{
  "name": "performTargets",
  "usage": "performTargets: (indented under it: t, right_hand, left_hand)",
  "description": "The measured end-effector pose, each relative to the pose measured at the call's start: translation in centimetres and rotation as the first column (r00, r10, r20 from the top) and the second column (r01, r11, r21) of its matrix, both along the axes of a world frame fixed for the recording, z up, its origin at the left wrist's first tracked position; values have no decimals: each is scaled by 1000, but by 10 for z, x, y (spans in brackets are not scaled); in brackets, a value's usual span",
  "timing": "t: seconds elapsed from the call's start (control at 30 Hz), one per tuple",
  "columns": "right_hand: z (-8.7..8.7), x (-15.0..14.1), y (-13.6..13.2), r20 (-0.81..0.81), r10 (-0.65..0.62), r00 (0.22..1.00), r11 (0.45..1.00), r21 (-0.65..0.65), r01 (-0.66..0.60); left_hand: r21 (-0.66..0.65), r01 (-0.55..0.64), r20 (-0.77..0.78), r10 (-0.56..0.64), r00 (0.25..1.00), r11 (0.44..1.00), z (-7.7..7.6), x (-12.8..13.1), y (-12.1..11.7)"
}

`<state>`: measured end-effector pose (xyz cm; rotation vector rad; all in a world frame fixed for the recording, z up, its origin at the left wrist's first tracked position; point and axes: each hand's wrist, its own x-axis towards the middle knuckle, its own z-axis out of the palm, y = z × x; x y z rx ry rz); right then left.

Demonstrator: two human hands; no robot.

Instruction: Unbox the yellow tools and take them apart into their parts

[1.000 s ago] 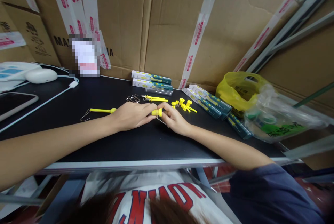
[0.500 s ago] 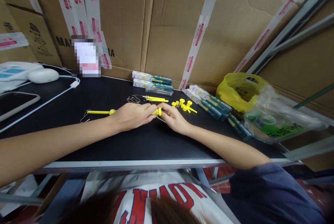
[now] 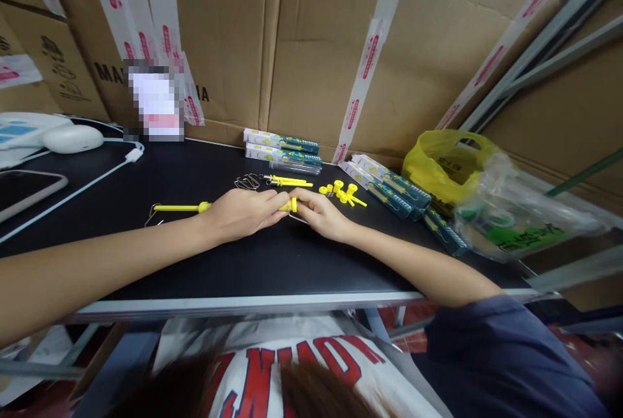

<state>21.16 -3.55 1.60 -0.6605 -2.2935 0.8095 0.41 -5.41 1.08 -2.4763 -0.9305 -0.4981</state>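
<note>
A yellow spring scale [image 3: 178, 208] lies sideways in front of me. From its left end hangs a bent wire hook [image 3: 152, 215]. My left hand [image 3: 246, 213] is wrapped round the scale's body and hides its middle. At the right end, the fingers of my right hand [image 3: 321, 213] close on the yellow end cap [image 3: 293, 204], and a thin wire sticks out below it. Just behind my hands are loose wire hooks [image 3: 247, 182], yellow rods with metal springs [image 3: 289, 182], and a group of small yellow caps and plugs [image 3: 344, 193].
Clear tubes [image 3: 294, 169] lie before stacked printed boxes [image 3: 282, 153] at the back. More boxes [image 3: 389, 187] stand right, beside a yellow bag [image 3: 438, 165] and a clear plastic bag [image 3: 516, 217]. A phone [image 3: 29, 191] and white cable [image 3: 78, 187] lie left. Cardboard [image 3: 311, 48] stands behind.
Both hands stay at the scale's right end with the same grip. The end cap has shifted very slightly; the whole view has tilted a little.
</note>
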Motion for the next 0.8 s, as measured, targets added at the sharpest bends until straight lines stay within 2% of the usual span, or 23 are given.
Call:
performTargets:
  t: [0.3, 0.57, 0.8]
  right_hand:
    - [2, 2, 0, 130, -53, 990, 994, 101, 40]
    - [5, 8, 2, 193, 3, 981, 992, 121, -27]
    - [6, 6, -3, 127, 4, 992, 995, 103, -17]
  left_hand:
    - [15, -26, -7, 26, 1000, 1000, -2, 0, -1]
    - [-43, 23, -24, -24, 999, 999, 0, 0, 3]
    - [-7, 9, -22, -9, 1000, 1000, -1, 1, 1]
